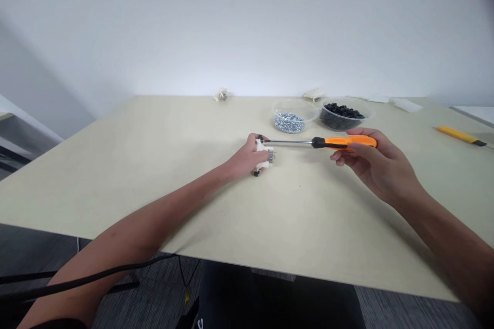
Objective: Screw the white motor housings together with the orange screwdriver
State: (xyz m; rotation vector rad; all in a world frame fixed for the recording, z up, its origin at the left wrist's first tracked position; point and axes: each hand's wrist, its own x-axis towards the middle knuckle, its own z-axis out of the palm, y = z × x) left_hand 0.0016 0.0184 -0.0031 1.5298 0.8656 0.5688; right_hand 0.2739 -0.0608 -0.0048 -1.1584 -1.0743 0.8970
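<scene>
Cable [116, 270] looping up close, across the left arm [154, 216]; ahead, over mid-desk [301, 236], the left hand [247, 160] has the white part [262, 158] pinched. Looks light, stiff, maybe brittle: best held by its body. Right hand [374, 167] wraps the screwdriver [341, 142], tip at the part's far black end. Behind, left tub [310, 119] shows silvery bits [289, 123], right tub [369, 112] black pieces [341, 111].
</scene>
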